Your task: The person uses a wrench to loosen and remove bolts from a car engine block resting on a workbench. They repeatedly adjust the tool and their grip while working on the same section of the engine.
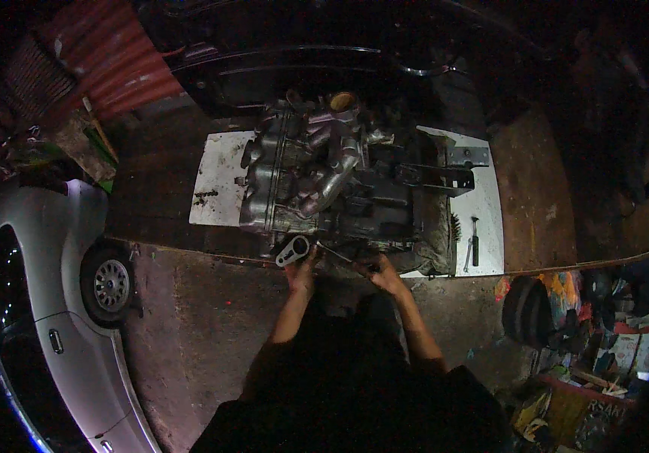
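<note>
Engine block [332, 177]: grey cast assembly with a curved metal pipe across its top, lying on a white sheet [219, 181] spread over the concrete floor [189, 317]. Near edge is facing the person.

Left hand [301, 273]: reaching to the engine's near lower edge, fingers closing around a small silver bracket [293, 250] with round holes. Right hand [383, 273]: gripping a slim dark tool [339, 254] that is pointing toward the same edge; exact grip cannot be told in the dim light.

Hammer [474, 240]: lying on the sheet to the right, well apart from both hands. Silver car [45, 302]: standing at the left, wheel near the floor's raised edge. Coloured clutter [566, 332]: piling up at the lower right.

Risk, as a judgement: lighting is being poor, so the tool could slip off its seat and strike the left hand's fingers; the loose bracket could drop and roll under the block.
</note>
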Available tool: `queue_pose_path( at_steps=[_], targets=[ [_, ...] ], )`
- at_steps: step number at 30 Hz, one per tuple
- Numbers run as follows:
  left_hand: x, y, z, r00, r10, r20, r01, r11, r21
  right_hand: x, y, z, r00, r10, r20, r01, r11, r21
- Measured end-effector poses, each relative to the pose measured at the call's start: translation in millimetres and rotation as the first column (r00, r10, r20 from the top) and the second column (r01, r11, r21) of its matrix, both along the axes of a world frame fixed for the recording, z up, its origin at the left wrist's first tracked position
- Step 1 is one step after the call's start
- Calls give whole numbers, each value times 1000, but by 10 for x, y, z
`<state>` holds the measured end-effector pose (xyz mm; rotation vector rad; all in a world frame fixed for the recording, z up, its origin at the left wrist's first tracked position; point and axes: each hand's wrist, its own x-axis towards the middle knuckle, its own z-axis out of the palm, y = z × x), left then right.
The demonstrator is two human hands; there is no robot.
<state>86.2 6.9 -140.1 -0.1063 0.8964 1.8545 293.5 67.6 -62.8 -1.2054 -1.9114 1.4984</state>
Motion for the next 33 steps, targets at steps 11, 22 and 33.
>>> queue_pose_path(
  at_steps=[11,22,33],
  targets=[
    [79,17,22,880,36,-474,-59,998,-34,28,-14,-607,988,-140,57,103,898,428],
    [-90,70,-67,982,-21,186,-19,977,214,-301,-408,-1502,930,-353,-101,367,878,307],
    [33,123,196,948,-122,-294,58,974,-219,-586,-438,-1082,886,-460,-57,443,805,393]
  ],
)
